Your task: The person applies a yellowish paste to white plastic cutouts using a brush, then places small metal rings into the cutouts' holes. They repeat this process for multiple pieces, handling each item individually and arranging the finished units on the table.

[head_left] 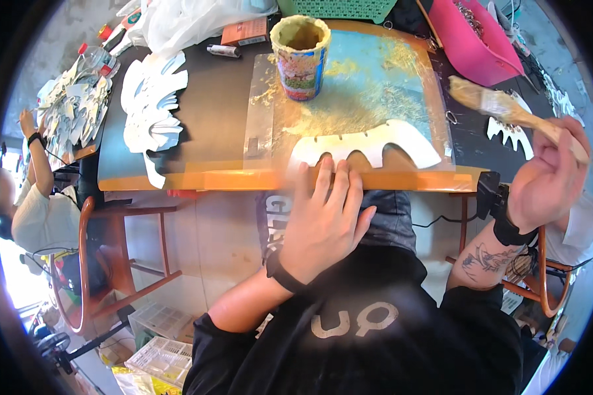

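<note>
My left hand (326,217) lies with fingers stretched out at the table's front edge. Its fingertips touch the near side of a curved white cut-out piece (402,139) with scalloped notches. On the right, my right hand (550,174) is closed round the handle of a paint brush (501,107), held raised with its pale yellowish bristles to the left. Beyond the white piece stands a can (301,62) with a colourful label and a yellow, crusted rim. Under both is a blue work sheet (385,85) smeared with dried yellow stuff.
At the left lies a pile of white cut pieces (155,105). A pink basin (474,39), a green basket (336,8) and a small orange box (245,31) sit farther back. Another white notched piece (510,135) is by the brush. A person (39,217) works at far left.
</note>
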### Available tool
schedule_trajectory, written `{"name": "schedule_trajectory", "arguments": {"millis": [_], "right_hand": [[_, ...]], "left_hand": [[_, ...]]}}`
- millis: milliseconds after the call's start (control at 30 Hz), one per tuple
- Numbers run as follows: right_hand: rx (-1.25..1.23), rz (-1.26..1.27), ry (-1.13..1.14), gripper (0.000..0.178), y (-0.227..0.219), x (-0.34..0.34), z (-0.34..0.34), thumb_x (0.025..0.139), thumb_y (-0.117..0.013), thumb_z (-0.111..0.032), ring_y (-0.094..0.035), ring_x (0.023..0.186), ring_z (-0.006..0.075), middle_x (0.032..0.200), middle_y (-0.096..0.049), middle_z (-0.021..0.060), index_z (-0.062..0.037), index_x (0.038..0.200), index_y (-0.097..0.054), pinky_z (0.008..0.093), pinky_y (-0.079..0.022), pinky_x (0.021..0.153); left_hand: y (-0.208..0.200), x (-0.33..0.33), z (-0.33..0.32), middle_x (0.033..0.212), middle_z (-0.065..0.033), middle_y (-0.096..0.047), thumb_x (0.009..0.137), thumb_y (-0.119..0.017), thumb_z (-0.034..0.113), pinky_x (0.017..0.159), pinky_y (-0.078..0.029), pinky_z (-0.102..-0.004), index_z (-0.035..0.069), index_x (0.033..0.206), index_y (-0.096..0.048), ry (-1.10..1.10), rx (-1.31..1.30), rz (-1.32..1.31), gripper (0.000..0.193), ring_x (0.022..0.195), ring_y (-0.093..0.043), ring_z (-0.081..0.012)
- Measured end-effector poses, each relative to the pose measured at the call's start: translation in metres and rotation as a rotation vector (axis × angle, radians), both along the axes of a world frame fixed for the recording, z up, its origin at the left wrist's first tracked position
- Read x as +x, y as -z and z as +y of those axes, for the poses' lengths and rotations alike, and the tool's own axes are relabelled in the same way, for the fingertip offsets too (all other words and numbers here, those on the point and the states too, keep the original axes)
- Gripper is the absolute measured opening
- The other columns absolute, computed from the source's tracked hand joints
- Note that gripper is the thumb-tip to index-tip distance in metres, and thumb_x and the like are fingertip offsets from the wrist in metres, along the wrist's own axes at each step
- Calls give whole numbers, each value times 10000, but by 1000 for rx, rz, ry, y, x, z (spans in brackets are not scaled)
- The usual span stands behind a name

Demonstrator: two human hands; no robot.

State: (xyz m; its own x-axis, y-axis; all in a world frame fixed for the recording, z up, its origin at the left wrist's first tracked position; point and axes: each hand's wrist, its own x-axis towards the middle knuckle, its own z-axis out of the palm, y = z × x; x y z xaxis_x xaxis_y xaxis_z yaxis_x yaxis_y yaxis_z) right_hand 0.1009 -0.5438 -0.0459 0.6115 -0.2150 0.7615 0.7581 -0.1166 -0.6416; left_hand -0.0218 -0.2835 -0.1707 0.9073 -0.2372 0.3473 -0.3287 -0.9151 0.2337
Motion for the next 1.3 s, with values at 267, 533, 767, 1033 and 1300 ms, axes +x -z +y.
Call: {"name": "schedule_trajectory", "arguments": {"millis": [267, 533, 767, 1033, 1300], "right_hand": [[-316, 126, -32, 189, 9, -3, 37, 1026, -627, -87, -595, 809, 76, 983, -683, 71, 39, 1166, -647, 207, -443, 673], [-314, 232, -400, 188, -35, 48, 94, 1043, -646, -136, -608, 771, 63, 921, -712, 48, -4, 1174, -675, 195, -439, 640], [-332, 460, -597, 141, 7, 91, 150, 1026, -668, -129, -650, 802, 100, 911, -706, 46, 2, 1080, -669, 248, -530, 736], [-821, 612, -577, 223, -2, 151, 97, 913, -807, -161, -508, 674, 16, 742, -611, -53, -11, 1049, -712, 223, -404, 598], [-1397, 239, -94, 241, -21, 331, 152, 925, -712, -268, -686, 725, 280, 773, -711, 122, -30, 932, -751, 431, -519, 709]], "left_hand": [[-1, -4, 3, 1399, -181, -609, 910, -700, 353, 1197, -301, -560, -14, 1311, -616, -11, 22, -4, 549, 1379, -522, -355], [-8, -7, 8, 1386, -147, -635, 911, -702, 363, 1195, -268, -533, 29, 1304, -635, -27, -7, -28, 521, 1372, -533, -315], [1, -13, 29, 1246, -114, -672, 861, -759, 213, 1042, -426, -468, 48, 1206, -681, 83, -187, -191, 390, 1212, -616, -299], [18, 3, 118, 818, -101, -589, 794, -710, -39, 584, -477, -416, 33, 1045, -702, -101, -214, -444, 262, 644, -586, -271], [5, 43, 140, 898, -127, -616, 843, -674, -20, 551, -509, -394, 35, 1127, -644, -299, -278, -324, 291, 633, -639, -292]]}}
